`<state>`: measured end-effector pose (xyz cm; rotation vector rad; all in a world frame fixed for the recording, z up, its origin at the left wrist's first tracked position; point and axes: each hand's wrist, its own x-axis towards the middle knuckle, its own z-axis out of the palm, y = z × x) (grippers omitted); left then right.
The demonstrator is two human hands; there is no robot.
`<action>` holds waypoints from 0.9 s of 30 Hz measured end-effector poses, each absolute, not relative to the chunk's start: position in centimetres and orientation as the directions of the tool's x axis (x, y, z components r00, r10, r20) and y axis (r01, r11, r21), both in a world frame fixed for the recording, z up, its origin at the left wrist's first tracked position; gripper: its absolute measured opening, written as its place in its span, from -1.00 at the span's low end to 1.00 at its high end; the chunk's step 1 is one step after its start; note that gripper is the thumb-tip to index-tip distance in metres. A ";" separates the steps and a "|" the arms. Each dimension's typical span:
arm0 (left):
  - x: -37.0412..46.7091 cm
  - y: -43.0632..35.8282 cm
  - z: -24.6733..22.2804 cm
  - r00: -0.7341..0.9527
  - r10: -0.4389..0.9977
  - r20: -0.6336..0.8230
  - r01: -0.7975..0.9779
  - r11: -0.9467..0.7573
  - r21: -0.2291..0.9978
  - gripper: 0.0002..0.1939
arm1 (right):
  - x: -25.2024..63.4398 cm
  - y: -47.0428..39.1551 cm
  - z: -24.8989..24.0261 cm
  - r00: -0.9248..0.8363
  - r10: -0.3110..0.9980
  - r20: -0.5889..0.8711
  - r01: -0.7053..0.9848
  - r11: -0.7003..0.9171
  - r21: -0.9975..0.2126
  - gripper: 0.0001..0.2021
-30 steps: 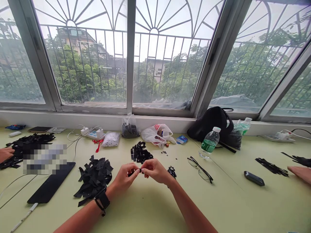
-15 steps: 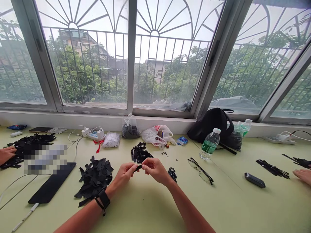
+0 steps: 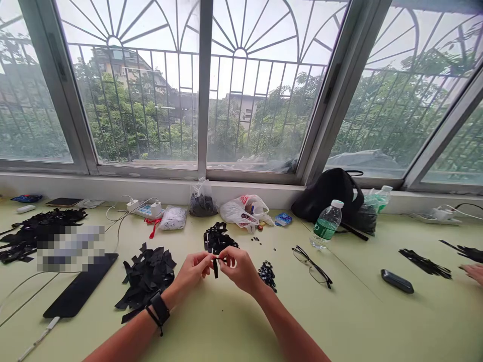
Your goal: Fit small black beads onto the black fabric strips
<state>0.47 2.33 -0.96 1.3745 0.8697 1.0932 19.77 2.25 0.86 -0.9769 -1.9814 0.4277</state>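
Note:
My left hand [image 3: 192,274], with a black watch on the wrist, pinches one end of a short black fabric strip [image 3: 216,268]. My right hand [image 3: 241,271] is closed on the same strip from the other side, fingertips nearly meeting the left ones. Part of the strip hangs down between the hands. Just beyond them lies a small pile of black strips [image 3: 219,236] with ring-like pieces on some. Left of my left hand is a larger heap of black strips [image 3: 149,276]. Small dark rings [image 3: 267,276] are heaped beside my right wrist.
Eyeglasses [image 3: 312,266] and a water bottle [image 3: 326,224] stand to the right, near a black case [image 3: 397,281]. A phone-like black slab [image 3: 81,289] with a cable lies left. Bags [image 3: 245,213] line the window side. Another person's hand [image 3: 473,272] shows at the right edge.
The strip has turned so that one part now hangs down between my fingers. My right hand has shifted slightly. The other person's hand at the left edge has left the view.

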 end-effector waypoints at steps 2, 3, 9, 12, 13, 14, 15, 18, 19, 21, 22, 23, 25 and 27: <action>0.4 2.4 -1.0 0.312 0.947 0.081 -0.136 -0.040 0.990 -0.53 | 19.6 2.0 0.9 -0.347 0.738 0.579 0.474 0.671 -0.571 -0.90; 0.3 2.3 -0.9 0.322 0.945 0.059 -0.155 -0.009 0.988 -0.54 | 19.5 1.9 1.0 -0.361 0.723 0.589 0.473 0.687 -0.553 -0.88; -0.1 2.0 -0.5 0.317 0.949 -0.012 -0.178 0.072 0.981 -0.60 | 19.3 1.7 0.9 -0.405 0.683 0.608 0.427 0.729 -0.535 -0.82; -0.2 2.0 -0.5 0.312 0.950 0.013 -0.185 0.047 0.982 -0.65 | 19.2 1.5 1.2 -0.424 0.693 0.582 0.379 0.720 -0.581 -0.79; -0.2 2.0 -0.6 0.308 0.951 0.022 -0.187 0.038 0.982 -0.67 | 19.2 1.4 1.4 -0.428 0.698 0.574 0.361 0.714 -0.599 -0.80; -0.2 2.0 -0.6 0.300 0.953 0.030 -0.188 0.028 0.982 -0.68 | 19.1 1.2 1.6 -0.424 0.705 0.568 0.345 0.706 -0.618 -0.81; -0.3 2.1 -0.6 0.289 0.957 0.035 -0.188 0.021 0.982 -0.68 | 19.1 1.1 1.8 -0.407 0.719 0.563 0.334 0.691 -0.641 -0.84; -0.3 2.2 -0.7 0.249 0.968 0.029 -0.180 0.017 0.983 -0.67 | 18.8 1.1 2.0 -0.284 0.818 0.501 0.298 0.572 -0.765 -0.89; -0.3 2.2 -0.7 0.240 0.970 0.025 -0.178 0.018 0.984 -0.66 | 18.7 1.2 1.8 -0.248 0.857 0.451 0.271 0.508 -0.817 -0.85; -0.3 2.3 -0.8 0.228 0.973 0.028 -0.178 0.014 0.984 -0.65 | 18.5 1.5 1.1 -0.232 0.915 0.331 0.191 0.376 -0.907 -0.76; -0.2 2.3 -0.8 0.222 0.974 0.033 -0.182 0.008 0.983 -0.64 | 18.3 1.6 0.7 -0.250 0.928 0.277 0.147 0.320 -0.936 -0.73; -0.2 2.4 -0.9 0.216 0.976 0.040 -0.188 0.001 0.982 -0.64 | 18.3 1.8 0.3 -0.270 0.933 0.237 0.109 0.274 -0.956 -0.69; -0.2 2.4 -0.9 0.206 0.977 0.046 -0.193 -0.006 0.981 -0.64 | 18.1 2.0 -0.4 -0.289 0.938 0.189 0.057 0.214 -0.975 -0.65; -0.1 2.4 -1.0 0.213 0.976 0.045 -0.178 -0.006 0.984 -0.63 | 18.1 2.0 -0.8 -0.278 0.945 0.171 0.040 0.190 -0.981 -0.62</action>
